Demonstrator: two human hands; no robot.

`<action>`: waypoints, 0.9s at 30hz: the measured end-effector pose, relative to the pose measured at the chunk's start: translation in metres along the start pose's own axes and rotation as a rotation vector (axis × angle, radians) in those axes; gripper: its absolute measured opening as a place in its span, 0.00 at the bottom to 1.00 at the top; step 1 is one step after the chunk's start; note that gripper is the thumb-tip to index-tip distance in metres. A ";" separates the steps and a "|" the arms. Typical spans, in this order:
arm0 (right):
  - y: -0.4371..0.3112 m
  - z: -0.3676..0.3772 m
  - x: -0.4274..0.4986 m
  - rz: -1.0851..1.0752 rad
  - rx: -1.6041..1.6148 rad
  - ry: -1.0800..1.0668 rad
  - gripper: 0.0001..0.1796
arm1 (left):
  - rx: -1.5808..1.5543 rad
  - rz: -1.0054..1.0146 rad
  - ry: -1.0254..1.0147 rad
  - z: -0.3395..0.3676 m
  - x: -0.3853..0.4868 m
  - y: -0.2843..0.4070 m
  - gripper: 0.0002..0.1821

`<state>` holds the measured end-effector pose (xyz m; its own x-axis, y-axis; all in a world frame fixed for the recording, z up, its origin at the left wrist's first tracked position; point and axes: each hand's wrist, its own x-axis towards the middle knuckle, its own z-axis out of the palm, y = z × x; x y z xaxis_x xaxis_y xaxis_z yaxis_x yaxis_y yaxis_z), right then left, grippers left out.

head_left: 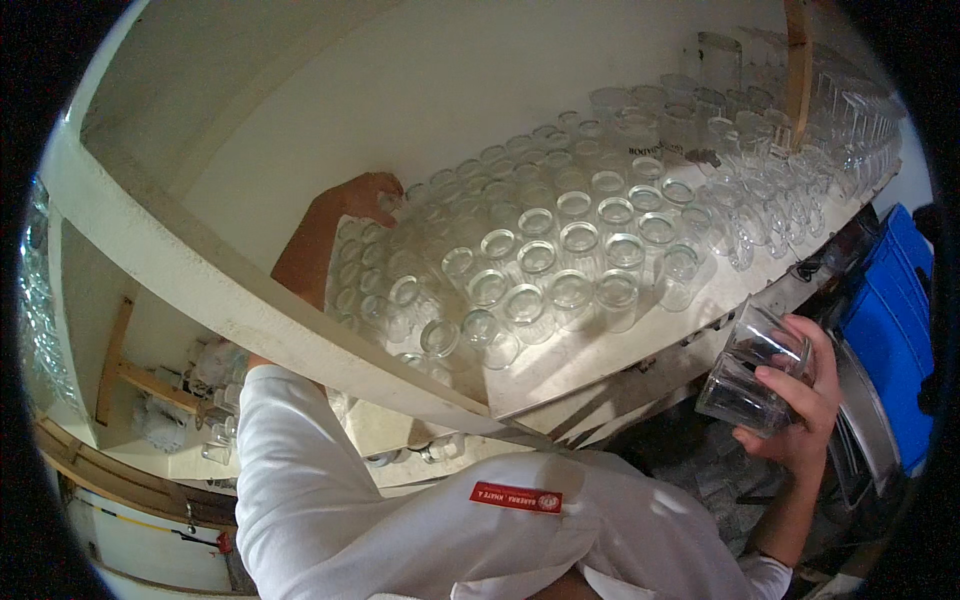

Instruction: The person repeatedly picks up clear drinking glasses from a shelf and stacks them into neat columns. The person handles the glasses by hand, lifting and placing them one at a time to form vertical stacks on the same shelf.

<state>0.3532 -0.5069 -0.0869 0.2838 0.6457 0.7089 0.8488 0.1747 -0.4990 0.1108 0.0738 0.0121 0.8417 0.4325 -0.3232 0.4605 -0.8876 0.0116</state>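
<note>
My left hand (369,196) reaches to the back left of the shelf, fingers and thumb curled around a small clear drinking glass (390,202) among the others. Near the shelf's front right, my right hand (802,397) grips two clear glass tumblers (754,367) held together, tilted, off the shelf. Between the hands, rows of upturned clear glasses (536,256) stand close together on the pale shelf (555,375). Some shorter glasses (371,255) stand just below my left hand. Bases face up on most glasses.
A white beam (247,289) crosses in front of my left arm. Stemmed glasses (780,202) and a tall glass vessel (718,64) stand at the right and back. A wooden post (799,75) rises there. Blue plastic containers (892,322) are beyond the shelf's right edge.
</note>
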 end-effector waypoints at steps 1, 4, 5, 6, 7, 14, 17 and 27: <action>0.001 0.001 0.000 0.016 0.017 -0.015 0.36 | -0.029 -0.015 -0.006 0.002 0.002 0.000 0.29; 0.002 0.002 0.001 0.015 0.045 -0.028 0.35 | -0.090 -0.050 -0.017 0.005 0.007 -0.001 0.30; 0.002 0.003 0.001 0.007 0.025 -0.025 0.35 | -0.107 -0.057 -0.021 0.006 0.008 -0.001 0.30; 0.003 0.003 0.000 0.006 0.023 -0.025 0.35 | -0.101 -0.063 -0.035 0.006 0.009 -0.002 0.31; 0.003 0.003 0.000 0.014 0.024 -0.036 0.34 | -0.096 -0.069 -0.049 0.006 0.011 -0.003 0.32; 0.004 0.006 0.000 0.011 0.022 -0.041 0.35 | -0.056 -0.078 -0.076 0.014 0.009 -0.005 0.33; 0.003 0.007 0.001 0.012 0.015 -0.043 0.36 | -0.058 -0.086 -0.083 0.016 0.008 -0.003 0.33; 0.002 0.009 -0.001 0.001 0.013 -0.048 0.35 | -0.051 -0.117 -0.111 0.018 0.004 0.002 0.32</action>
<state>0.3511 -0.5004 -0.0928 0.2629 0.6808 0.6837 0.8425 0.1833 -0.5065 0.1101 0.0711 -0.0067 0.7464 0.5103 -0.4272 0.5699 -0.8216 0.0144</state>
